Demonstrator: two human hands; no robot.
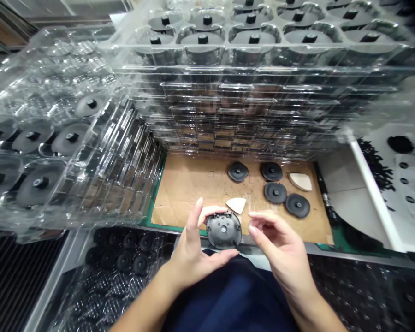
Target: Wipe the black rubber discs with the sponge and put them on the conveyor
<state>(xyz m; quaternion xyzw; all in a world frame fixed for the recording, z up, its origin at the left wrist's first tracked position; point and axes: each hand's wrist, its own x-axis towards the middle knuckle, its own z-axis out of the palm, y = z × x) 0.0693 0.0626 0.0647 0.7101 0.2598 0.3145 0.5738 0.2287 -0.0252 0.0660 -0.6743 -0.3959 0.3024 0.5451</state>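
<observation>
My left hand [193, 251] grips a round black plastic disc [224, 229] by its edge, thumb under it and fingers behind, its ribbed underside facing me. My right hand [280, 244] hovers just right of the disc, fingers curled and pinched together; what they hold, if anything, is too small to make out. A white rounded triangular pad [236, 204] lies on the cardboard [186, 189] just beyond the disc. Several more black discs [275, 191] and a second white pad [300, 181] lie farther right on the cardboard.
A tall stack of clear plastic trays [249, 106] with black discs in their pockets stands behind the cardboard. More such trays [55, 152] lean at the left. A bin of black discs [121, 253] sits low left. White boards with black parts [401, 180] are at right.
</observation>
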